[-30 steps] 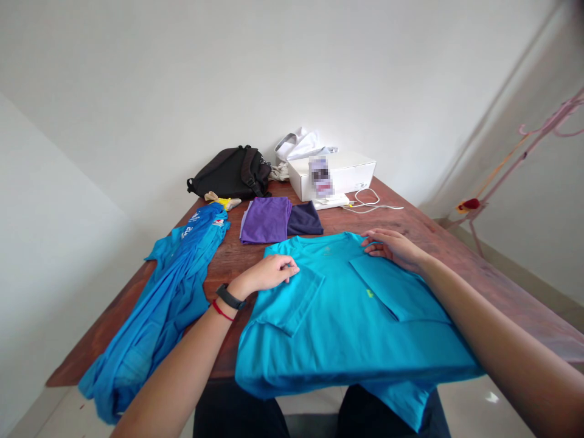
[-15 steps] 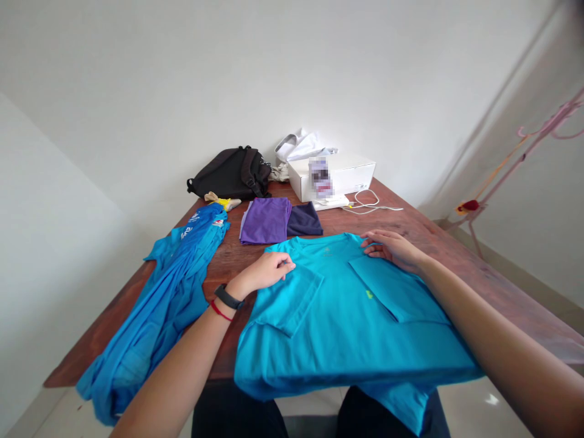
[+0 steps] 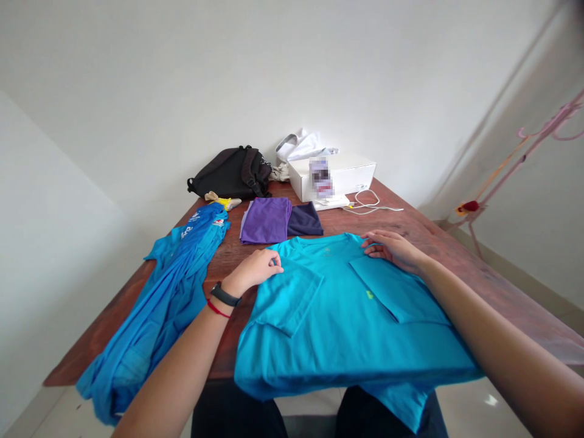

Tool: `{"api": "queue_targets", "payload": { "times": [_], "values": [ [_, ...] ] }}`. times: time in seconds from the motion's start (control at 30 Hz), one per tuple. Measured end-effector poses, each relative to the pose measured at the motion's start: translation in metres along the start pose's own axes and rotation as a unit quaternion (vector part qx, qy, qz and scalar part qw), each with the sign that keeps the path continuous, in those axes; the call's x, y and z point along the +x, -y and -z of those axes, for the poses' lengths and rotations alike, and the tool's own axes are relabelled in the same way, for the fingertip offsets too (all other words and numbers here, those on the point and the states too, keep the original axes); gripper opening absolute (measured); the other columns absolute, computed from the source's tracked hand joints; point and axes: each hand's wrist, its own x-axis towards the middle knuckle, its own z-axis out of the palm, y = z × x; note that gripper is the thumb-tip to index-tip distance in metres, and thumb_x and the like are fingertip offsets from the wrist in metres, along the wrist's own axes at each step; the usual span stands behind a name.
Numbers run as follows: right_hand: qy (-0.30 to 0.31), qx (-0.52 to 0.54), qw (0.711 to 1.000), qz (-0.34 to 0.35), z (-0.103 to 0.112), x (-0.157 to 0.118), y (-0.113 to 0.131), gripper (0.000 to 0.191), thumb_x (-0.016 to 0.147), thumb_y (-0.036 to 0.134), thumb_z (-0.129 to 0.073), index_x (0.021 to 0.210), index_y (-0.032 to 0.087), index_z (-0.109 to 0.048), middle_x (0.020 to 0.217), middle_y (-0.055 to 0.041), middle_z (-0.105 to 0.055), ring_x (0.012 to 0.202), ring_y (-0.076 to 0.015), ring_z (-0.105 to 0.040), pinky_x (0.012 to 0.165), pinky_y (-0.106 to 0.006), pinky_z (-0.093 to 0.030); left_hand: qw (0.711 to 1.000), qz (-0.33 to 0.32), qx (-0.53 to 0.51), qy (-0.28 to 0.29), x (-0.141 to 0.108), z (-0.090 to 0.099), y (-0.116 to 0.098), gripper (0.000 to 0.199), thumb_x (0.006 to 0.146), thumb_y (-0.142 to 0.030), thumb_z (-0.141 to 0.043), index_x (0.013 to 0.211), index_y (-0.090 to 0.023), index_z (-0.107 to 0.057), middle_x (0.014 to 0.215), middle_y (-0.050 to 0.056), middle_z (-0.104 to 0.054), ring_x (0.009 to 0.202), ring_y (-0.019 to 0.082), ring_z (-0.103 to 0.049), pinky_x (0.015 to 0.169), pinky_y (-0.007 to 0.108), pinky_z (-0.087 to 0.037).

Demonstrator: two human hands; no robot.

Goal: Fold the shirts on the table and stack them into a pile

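Note:
A turquoise T-shirt (image 3: 337,328) lies spread before me, collar away from me, both sleeves folded inward over its front. Its lower part hangs over the near table edge. My left hand (image 3: 258,269) is at the shirt's left shoulder with its fingers curled closed, and no cloth shows pinched in them. On the opposite shoulder, near the collar, my right hand (image 3: 390,248) rests with its fingers stretched out over the fabric.
A crumpled blue shirt (image 3: 159,298) lies along the left of the wooden table (image 3: 493,298). Beyond are folded purple cloth (image 3: 265,220), dark folded cloth (image 3: 305,219), a black backpack (image 3: 228,173), a white box (image 3: 351,173) and a white cable (image 3: 374,208). A pink stand (image 3: 511,164) is at right.
My left hand has shifted slightly left, toward the outer edge of the shirt's shoulder. My right hand and the T-shirt have stayed in place.

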Motion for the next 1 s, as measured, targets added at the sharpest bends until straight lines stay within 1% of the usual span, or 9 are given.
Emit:
{"api": "queue_targets", "payload": {
  "times": [0.23,0.7,1.0],
  "values": [
    [0.000,-0.002,1.000,0.000,0.0011,0.0009,-0.0012,0.012,0.097,0.020,-0.062,0.103,0.017,-0.072,0.090,-0.0078,-0.074,0.072,-0.0140,-0.072,0.065,-0.021,-0.064,1.000,0.011,0.011,-0.004,-0.0022,-0.0001,-0.0046,0.013,0.087,-0.030,-0.067,0.080,-0.019,-0.068,0.081,0.003,-0.071,0.073,0.018,-0.065,0.060,0.027,-0.037],
    [0.004,0.000,1.000,0.000,-0.0006,-0.0007,0.0009,0.013,0.098,0.019,-0.060,0.102,0.017,-0.072,0.090,-0.0076,-0.074,0.072,-0.0141,-0.072,0.065,-0.021,-0.064,1.000,0.011,0.028,-0.001,-0.0021,-0.0005,-0.0054,0.012,0.089,-0.030,-0.066,0.082,-0.020,-0.065,0.082,0.003,-0.070,0.074,0.019,-0.065,0.059,0.027,-0.035],
    [0.002,0.001,1.000,0.000,-0.0013,-0.0007,0.0014,0.011,0.097,0.020,-0.063,0.102,0.017,-0.072,0.089,-0.0077,-0.074,0.071,-0.0139,-0.072,0.064,-0.021,-0.063,1.000,0.007,0.022,-0.004,-0.0024,-0.0016,-0.0028,0.011,0.088,-0.030,-0.065,0.082,-0.020,-0.065,0.081,0.003,-0.070,0.073,0.019,-0.065,0.059,0.027,-0.035]
  ]
}}
